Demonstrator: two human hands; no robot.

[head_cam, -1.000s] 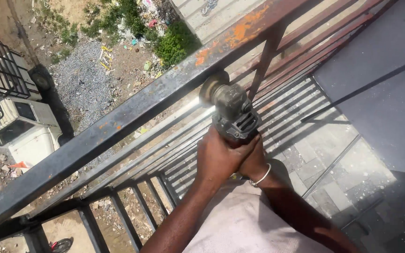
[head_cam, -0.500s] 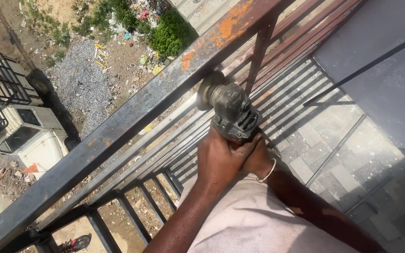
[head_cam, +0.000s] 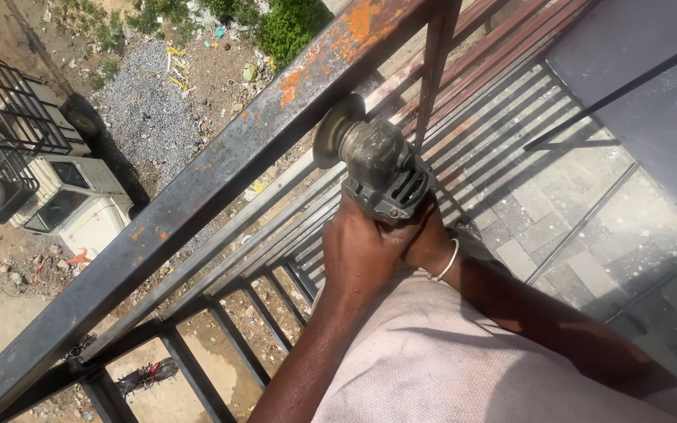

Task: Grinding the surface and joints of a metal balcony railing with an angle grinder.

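A grey, dusty angle grinder (head_cam: 378, 168) is held with both hands against the inner side of a dark steel top rail (head_cam: 197, 204) with orange rust spots. Its disc (head_cam: 327, 131) sits just under the rail's edge. My left hand (head_cam: 362, 251) wraps the grinder body from the near side. Partly hidden behind it, my right hand (head_cam: 431, 239), with a silver bangle on the wrist, grips the rear of the tool. A thin upright bar (head_cam: 432, 70) rises just right of the grinder.
Horizontal railing bars (head_cam: 291, 227) run below the top rail, with vertical balusters (head_cam: 190, 376) lower down. Far below lie dirt ground, a white vehicle (head_cam: 64, 204) with a roof rack, and gravel. A tiled balcony floor (head_cam: 558, 227) and a grey wall (head_cam: 652, 102) are on the right.
The view has shifted so the rail and grinder sit higher and further right. Both hands have stayed on the grinder, its disc still at the rail's underside.
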